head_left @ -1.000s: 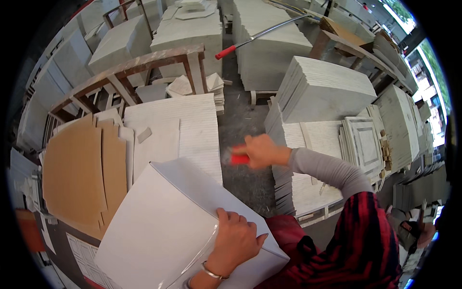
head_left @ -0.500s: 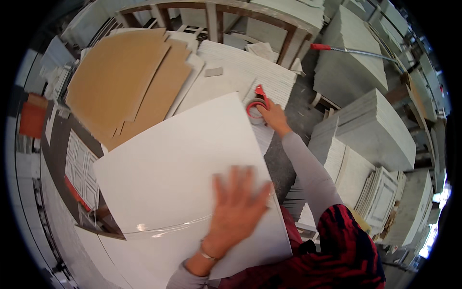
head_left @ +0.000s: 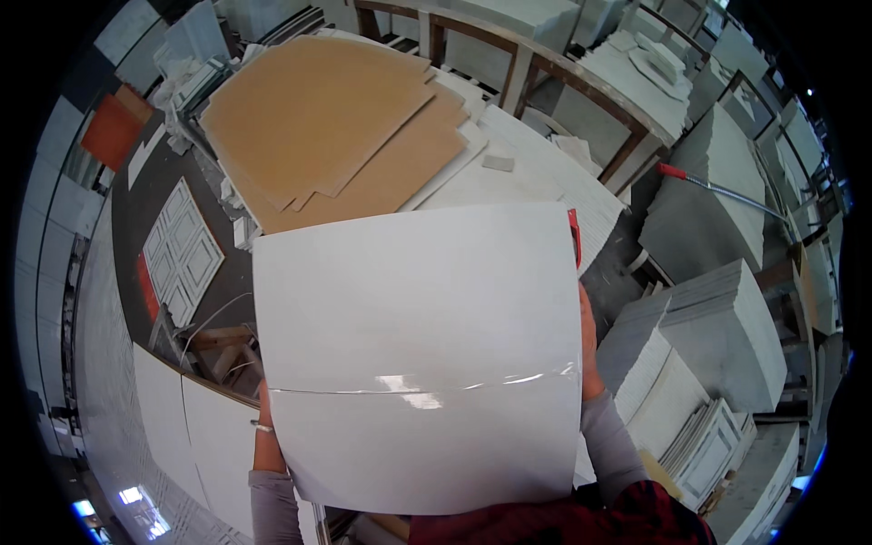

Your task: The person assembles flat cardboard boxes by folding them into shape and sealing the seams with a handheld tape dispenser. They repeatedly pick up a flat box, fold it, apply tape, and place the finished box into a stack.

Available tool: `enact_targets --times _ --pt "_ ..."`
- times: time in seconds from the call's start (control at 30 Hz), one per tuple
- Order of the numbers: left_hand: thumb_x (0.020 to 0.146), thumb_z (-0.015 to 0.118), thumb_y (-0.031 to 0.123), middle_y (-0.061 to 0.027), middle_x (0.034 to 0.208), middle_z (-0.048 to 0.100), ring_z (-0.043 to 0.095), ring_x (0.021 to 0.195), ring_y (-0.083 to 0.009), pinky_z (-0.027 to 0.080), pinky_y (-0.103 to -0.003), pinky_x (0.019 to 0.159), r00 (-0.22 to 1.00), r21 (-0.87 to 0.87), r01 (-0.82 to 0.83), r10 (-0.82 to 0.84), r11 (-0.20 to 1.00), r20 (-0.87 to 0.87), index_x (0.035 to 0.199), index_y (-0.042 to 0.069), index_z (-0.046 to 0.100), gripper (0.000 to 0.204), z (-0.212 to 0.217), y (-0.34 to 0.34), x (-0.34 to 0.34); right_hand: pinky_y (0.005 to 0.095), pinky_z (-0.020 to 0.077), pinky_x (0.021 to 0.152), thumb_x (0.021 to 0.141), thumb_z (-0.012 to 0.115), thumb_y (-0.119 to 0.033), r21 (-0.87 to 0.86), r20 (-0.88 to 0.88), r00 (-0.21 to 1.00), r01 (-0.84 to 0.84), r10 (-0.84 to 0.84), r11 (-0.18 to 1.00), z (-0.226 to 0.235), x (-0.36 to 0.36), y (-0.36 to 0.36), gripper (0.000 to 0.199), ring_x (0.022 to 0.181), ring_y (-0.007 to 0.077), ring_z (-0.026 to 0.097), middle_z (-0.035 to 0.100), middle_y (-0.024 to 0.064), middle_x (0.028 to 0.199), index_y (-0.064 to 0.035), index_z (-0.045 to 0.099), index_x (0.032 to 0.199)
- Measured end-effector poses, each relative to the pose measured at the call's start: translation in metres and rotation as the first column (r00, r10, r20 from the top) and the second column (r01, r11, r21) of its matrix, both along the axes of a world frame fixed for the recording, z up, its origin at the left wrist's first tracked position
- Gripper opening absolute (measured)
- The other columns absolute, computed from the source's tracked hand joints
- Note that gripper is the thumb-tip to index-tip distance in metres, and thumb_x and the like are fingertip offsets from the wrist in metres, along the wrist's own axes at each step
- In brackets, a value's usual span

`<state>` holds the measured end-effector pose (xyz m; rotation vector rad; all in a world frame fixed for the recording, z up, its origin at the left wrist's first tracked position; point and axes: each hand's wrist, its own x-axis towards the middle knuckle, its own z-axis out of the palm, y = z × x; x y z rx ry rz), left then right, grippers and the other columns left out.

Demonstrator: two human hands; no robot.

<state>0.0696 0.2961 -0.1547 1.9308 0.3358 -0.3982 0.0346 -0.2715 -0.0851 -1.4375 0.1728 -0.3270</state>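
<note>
White slab stack (head_left: pixel 599 211) seen on the far side, brown sheets (head_left: pixel 313 118) piled to its left, overlapping. White carton (head_left: pixel 418 291) centred in view, nearer than the stack, one broad face shown; underside hidden, so support can't be told.

Status: seam (head_left: pixel 318 391) closed, bridged by clear tape (head_left: pixel 422 400) nearly edge to edge, so this face is judged mostly done. Outstanding: tape looks creased near the right edge, probably not fully smoothed; other faces not shown, sealing there unconfirmed.

Right hand (head_left: pixel 589 331) set at the carton's right edge, fingers hidden behind it; left hand (head_left: pixel 264 400) at the left edge, mostly hidden. Whether either is clamped or just rested there can't be told. Red tool (head_left: pixel 574 238), likely a tape dispenser, mostly hidden by the carton's upper right edge, just beyond the right hand
</note>
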Motion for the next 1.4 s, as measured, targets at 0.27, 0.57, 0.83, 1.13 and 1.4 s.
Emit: enact_targets --times 0.27,0.57,0.83,1.13,1.4 --pt "0.087 0.059 0.012 -0.0081 0.091 0.066 0.063 0.08 -0.0147 0.052 -0.029 0.067 0.963 -0.179 0.157 -0.11 0.971 0.245 0.102 -0.001 0.06 0.02 0.071 -0.091 -0.009 0.0274 0.0398 0.095 0.1 0.035 -0.038 0.053 -0.226 0.966 -0.119 0.128 0.991 -0.023 -0.023 -0.024 0.053 0.116 0.014 0.047 0.05 0.0081 0.128 0.0 0.037 0.137" --pt "0.096 0.044 0.03 -0.0066 0.109 0.061 0.06 0.093 -0.0182 0.051 -0.033 0.079 0.958 -0.828 -0.121 0.283 0.548 0.047 0.118 0.003 0.053 0.036 0.179 -0.03 0.03 0.0279 0.0406 0.094 0.1 0.035 -0.038 0.293 -0.018 0.959 -0.266 0.283 0.918 0.099 0.005 -0.031 0.052 0.115 0.0141 0.048 0.051 0.0075 0.127 -0.0004 0.038 0.136" --pt "0.096 0.041 0.037 -0.0081 0.115 0.058 0.058 0.1 -0.0198 0.05 -0.035 0.084 0.944 -0.744 -0.112 0.305 0.659 0.129 0.122 0.003 0.051 0.044 0.148 -0.073 -0.023 0.0284 0.0414 0.094 0.1 0.036 -0.038 0.377 0.039 0.912 -0.393 0.409 0.839 0.163 0.006 -0.028 0.051 0.114 0.0142 0.049 0.052 0.0069 0.125 -0.0008 0.04 0.134" --pt "0.096 0.047 0.026 -0.0086 0.126 0.051 0.051 0.114 -0.0203 0.044 -0.035 0.095 0.982 -0.876 -0.191 0.072 0.444 -0.177 0.127 0.004 0.046 0.038 0.135 -0.105 -0.014 0.0294 0.0415 0.093 0.09 0.059 -0.025 -0.006 -0.626 0.697 -0.453 0.35 0.892 0.099 -0.012 -0.027 0.053 0.112 0.0145 0.049 0.052 0.0063 0.127 -0.0038 0.042 0.136" --pt "0.071 0.055 -0.011 -0.012 0.117 0.057 0.057 0.107 -0.0259 0.045 -0.036 0.094 0.992 -0.666 -0.069 -0.019 0.743 -0.125 0.126 -0.001 0.044 0.058 0.142 -0.082 -0.004 0.0289 0.048 0.083 0.083 0.064 -0.007 0.027 -0.536 0.709 -0.528 0.458 0.849 0.092 0.008 -0.072 0.05 0.097 0.0146 0.059 0.059 0.0069 0.118 -0.0012 0.048 0.13"
